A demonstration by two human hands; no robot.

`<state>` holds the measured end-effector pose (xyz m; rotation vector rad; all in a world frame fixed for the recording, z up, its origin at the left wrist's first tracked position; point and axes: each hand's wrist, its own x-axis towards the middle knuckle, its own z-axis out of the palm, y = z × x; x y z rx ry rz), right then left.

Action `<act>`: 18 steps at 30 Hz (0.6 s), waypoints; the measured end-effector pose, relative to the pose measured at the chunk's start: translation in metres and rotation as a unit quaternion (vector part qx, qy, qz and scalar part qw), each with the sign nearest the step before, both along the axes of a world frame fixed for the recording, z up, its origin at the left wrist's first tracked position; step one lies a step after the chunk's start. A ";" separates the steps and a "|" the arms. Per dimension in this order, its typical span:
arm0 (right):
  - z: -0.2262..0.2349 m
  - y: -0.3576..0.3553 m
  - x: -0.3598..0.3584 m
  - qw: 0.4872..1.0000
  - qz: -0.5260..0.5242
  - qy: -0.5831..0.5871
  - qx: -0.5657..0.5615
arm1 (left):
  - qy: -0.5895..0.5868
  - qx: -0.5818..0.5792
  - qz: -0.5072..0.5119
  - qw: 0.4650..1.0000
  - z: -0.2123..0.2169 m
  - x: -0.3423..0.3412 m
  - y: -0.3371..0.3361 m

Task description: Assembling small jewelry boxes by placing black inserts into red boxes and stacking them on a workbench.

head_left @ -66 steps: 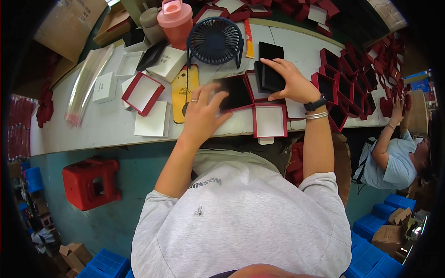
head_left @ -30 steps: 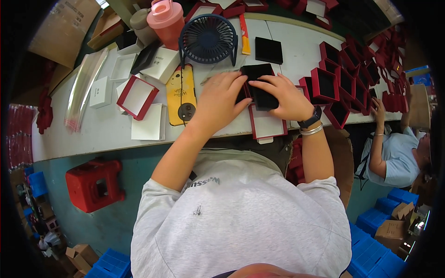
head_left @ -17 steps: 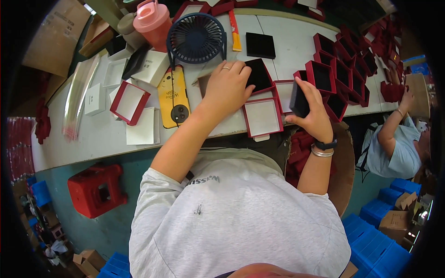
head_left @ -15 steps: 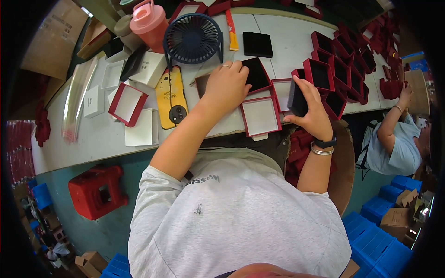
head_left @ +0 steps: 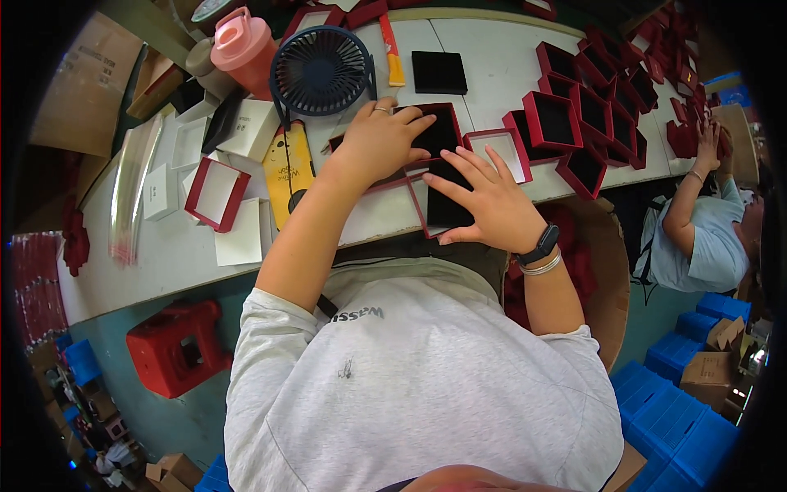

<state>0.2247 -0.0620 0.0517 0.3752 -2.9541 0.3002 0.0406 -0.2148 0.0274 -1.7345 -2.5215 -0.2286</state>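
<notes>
My right hand lies spread over a small red box near the table's front edge. Its fingers touch a black foam pad that sits in this box; the hand covers part of both. My left hand reaches over another red box with a black insert, fingers apart and fingertips at its near left part. Whether those fingertips press on the insert cannot be made out. Just right of them stands an open red box with a white inside.
Red boxes with black inserts are heaped at the right. A black pad lies farther back. A dark fan, pink jug, yellow phone and white boxes stand left. A co-worker sits at far right.
My right hand has carried the black foam pad leftward and down into the near red box, whose white inside showed before. Its fingers have spread from their grip. My left hand has shifted slightly.
</notes>
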 end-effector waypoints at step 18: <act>-0.001 0.004 -0.023 0.981 0.166 -0.098 -0.033 | -0.187 0.198 0.162 0.948 -0.029 0.117 -0.060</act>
